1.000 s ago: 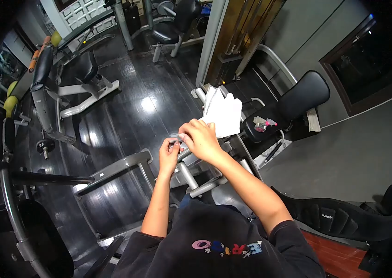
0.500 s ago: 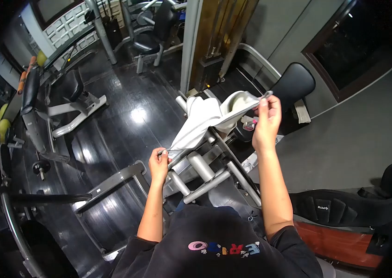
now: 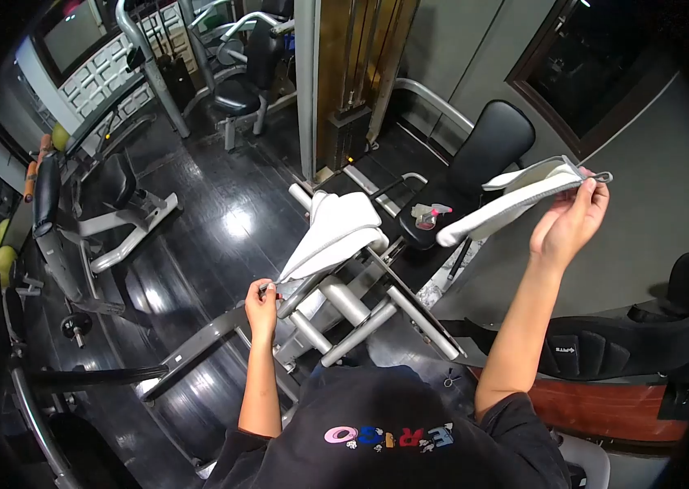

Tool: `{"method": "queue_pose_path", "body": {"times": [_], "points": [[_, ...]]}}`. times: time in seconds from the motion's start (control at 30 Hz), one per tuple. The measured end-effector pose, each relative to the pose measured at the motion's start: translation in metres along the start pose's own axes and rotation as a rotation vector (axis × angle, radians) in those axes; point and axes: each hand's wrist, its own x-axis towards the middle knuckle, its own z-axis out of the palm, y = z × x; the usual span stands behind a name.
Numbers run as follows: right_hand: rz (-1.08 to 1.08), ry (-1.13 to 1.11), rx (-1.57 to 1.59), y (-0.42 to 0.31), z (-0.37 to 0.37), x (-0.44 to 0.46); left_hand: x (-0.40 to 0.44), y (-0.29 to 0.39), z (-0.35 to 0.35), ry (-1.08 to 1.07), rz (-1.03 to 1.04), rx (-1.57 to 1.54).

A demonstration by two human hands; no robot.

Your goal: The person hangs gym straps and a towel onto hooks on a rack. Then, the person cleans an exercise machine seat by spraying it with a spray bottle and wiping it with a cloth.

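Note:
My left hand (image 3: 261, 308) pinches the grey-edged corner of a white cloth (image 3: 335, 226), which spreads up and to the right over the metal frame of a machine. Out to the right, my right hand (image 3: 570, 218) is closed on the looped corner of a second white cloth (image 3: 516, 196) with grey trim. This one hangs in the air toward the left, apart from the first. Between the two cloths, a clear spray bottle with a pink nozzle (image 3: 428, 215) lies on a black seat.
A black padded backrest (image 3: 493, 145) rises behind the bottle. Grey metal tubes (image 3: 344, 300) stand just in front of me. A black belt (image 3: 597, 342) lies at the right above a red-brown surface (image 3: 605, 411). More gym machines (image 3: 120, 191) stand at the left.
My hands have moved far apart. The white cloths, together in one bundle before, are now separate, the right one carried up and to the right. The view has shifted to the right.

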Motion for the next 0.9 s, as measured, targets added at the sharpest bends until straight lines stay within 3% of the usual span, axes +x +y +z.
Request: {"method": "queue_pose_path", "body": {"times": [0.13,0.2,0.27,0.43,0.53,0.6,0.77,0.87,0.9], "points": [[-0.131,-0.082,-0.217,-0.023,-0.005,-0.010,-0.007,0.014,0.002,-0.002,0.041,0.208],[-0.174,-0.077,-0.247,-0.031,-0.010,-0.016,-0.009,0.014,0.004,0.075,0.284,0.415],[-0.129,-0.175,-0.362,-0.040,-0.025,-0.020,-0.008,0.020,0.001,0.068,0.389,0.516],[-0.018,-0.235,-0.235,-0.078,-0.033,-0.035,-0.022,0.102,0.034,0.144,0.633,0.426],[0.054,-0.311,-0.135,-0.102,-0.044,-0.043,-0.042,0.174,0.075,-0.033,0.794,0.208],[0.028,-0.292,-0.174,-0.121,-0.047,-0.051,-0.059,0.211,0.110,-0.256,0.793,-0.041],[-0.022,-0.364,-0.265,-0.164,-0.072,-0.052,-0.153,0.345,0.198,-0.928,1.277,-0.235],[-0.157,-0.357,-0.376,-0.196,-0.092,-0.043,-0.202,0.380,0.238,-1.056,1.424,-0.304],[-0.197,-0.327,-0.416,-0.207,-0.101,-0.040,-0.219,0.388,0.249,-1.085,1.385,-0.361]]}}
